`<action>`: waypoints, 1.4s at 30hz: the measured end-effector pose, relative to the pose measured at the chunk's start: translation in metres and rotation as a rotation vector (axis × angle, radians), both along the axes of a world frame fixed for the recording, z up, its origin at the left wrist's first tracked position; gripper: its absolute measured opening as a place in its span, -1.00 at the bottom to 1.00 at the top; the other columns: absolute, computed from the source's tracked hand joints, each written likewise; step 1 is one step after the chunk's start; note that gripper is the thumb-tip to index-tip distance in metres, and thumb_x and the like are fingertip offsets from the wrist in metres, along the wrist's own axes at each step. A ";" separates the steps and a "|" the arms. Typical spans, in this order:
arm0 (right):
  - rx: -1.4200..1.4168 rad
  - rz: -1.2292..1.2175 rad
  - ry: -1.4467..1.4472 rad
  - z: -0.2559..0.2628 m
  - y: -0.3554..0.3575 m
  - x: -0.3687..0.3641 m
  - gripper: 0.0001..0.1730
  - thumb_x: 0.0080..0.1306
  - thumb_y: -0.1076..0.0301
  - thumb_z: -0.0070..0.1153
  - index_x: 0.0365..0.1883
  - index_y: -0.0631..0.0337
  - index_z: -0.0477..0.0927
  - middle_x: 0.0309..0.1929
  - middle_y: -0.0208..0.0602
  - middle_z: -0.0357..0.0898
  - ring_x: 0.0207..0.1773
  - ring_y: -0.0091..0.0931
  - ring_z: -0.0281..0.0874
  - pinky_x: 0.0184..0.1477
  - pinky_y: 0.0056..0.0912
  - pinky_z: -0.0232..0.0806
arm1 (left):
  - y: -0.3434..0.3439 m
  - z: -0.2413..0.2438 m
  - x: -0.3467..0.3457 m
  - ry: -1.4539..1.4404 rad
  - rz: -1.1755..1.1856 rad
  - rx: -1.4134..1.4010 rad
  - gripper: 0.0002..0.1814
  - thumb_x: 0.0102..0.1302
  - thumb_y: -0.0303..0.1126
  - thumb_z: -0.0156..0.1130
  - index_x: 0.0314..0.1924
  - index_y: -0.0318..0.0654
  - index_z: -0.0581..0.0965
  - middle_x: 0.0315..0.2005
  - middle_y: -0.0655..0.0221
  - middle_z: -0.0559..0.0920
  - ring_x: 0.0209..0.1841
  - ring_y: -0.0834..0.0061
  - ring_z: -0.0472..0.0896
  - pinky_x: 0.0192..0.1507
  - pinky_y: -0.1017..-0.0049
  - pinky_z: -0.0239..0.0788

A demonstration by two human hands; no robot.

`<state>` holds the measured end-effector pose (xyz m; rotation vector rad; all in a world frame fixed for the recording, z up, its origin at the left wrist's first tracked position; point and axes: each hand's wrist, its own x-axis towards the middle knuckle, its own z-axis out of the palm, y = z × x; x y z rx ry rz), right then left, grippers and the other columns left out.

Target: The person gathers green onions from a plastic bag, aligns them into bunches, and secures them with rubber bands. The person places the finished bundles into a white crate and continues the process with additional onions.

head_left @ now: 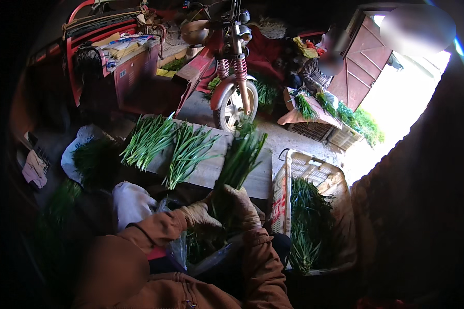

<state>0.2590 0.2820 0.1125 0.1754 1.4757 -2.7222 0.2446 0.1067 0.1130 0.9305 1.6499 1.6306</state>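
Note:
Both of my hands wear pale gloves. My right hand (243,204) is closed round a bunch of long green leaves (239,158), probably garlic chives, and holds it upright over the near edge of a grey board (205,162). Beside the bunch's dark lower end is my left hand (201,214), its thumb apart; whether its fingers grip the stems cannot be told. On the board lie two spread bunches, a left one (149,141) and a right one (189,154). Below my hands, a clear plastic bag (179,247) stands beside more greens (203,243).
A dirty white plastic crate (317,162) on the right holds greens (309,220). A red cargo tricycle (236,92) stands beyond the board. Near the bright doorway, a person (313,75) sits behind greens on a covered crate (313,131). White sacking (133,204) lies left.

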 end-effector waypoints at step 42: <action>0.501 0.504 -0.042 0.033 -0.008 0.060 -0.38 0.11 0.32 0.30 0.14 0.27 0.39 0.07 -0.39 0.46 0.06 -0.57 0.38 0.10 -0.51 0.23 | -0.130 0.097 -0.070 -0.370 1.094 0.879 -0.63 0.01 -0.48 0.25 -0.10 -0.30 0.52 -0.36 0.34 0.57 -0.32 0.42 0.55 -0.19 0.37 0.42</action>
